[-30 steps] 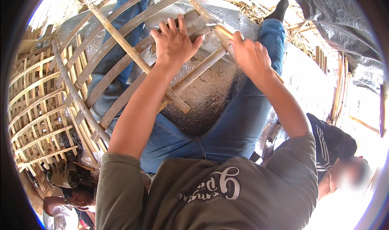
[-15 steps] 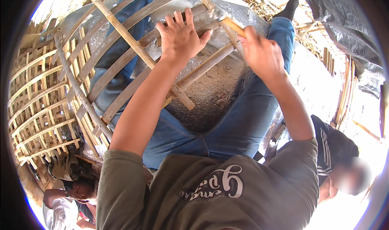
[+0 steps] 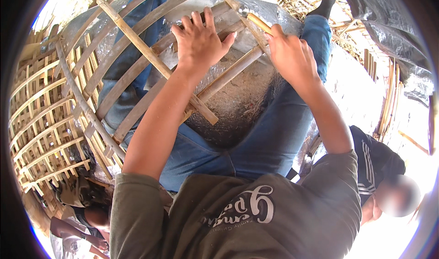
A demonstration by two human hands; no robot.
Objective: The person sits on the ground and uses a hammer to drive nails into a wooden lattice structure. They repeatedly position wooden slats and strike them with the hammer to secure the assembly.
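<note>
My right hand (image 3: pixel 292 53) is closed around the wooden handle of a hammer (image 3: pixel 259 22). Its metal head rests at or just over the bamboo strip (image 3: pixel 249 23) on the right side of a lattice; contact is hard to make out. With fingers spread, my left hand (image 3: pixel 199 42) lies on the flat slats (image 3: pixel 160 44) near that strip. The slats cross a long bamboo strip (image 3: pixel 137 37) and a round bamboo piece (image 3: pixel 233 74). Any nail under the hammer is too small to see.
The lattice lies over my jeans-clad legs (image 3: pixel 274 126) and a dark, shiny sheet (image 3: pixel 228 117). Woven bamboo panels (image 3: pixel 45 117) stand at the left. Dark plastic sheeting (image 3: pixel 388 30) hangs at the upper right. Other people sit at the lower left and lower right.
The hammer head, blurred earlier, now shows sharply and a little higher. My left hand stays spread on the slats. At the lower left, a person's arm has come down.
</note>
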